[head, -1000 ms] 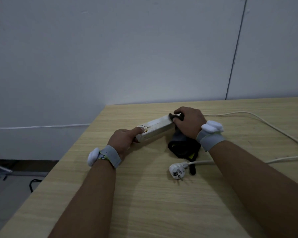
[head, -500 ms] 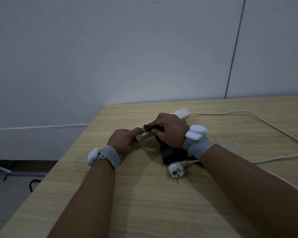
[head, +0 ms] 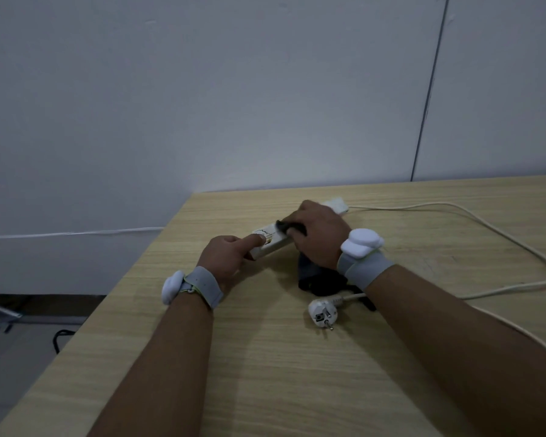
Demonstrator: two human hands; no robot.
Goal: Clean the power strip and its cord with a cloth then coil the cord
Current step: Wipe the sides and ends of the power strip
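A white power strip lies slantwise on the wooden table. My left hand holds its near end, forefinger stretched out on top. My right hand grips a dark cloth and presses it on the strip's middle; the loose part of the cloth hangs down under my wrist. The strip's far end shows beyond my right hand. Its white cord loops out to the right and comes back to the white plug, which lies in front of the cloth.
The table's left edge runs diagonally close to my left wrist, with floor and a black cable below. A grey wall stands right behind the table. Bare tabletop lies in front of my forearms.
My right hand has slid the cloth along the strip from its far end toward the near end, uncovering the far end. The left hand has stayed put.
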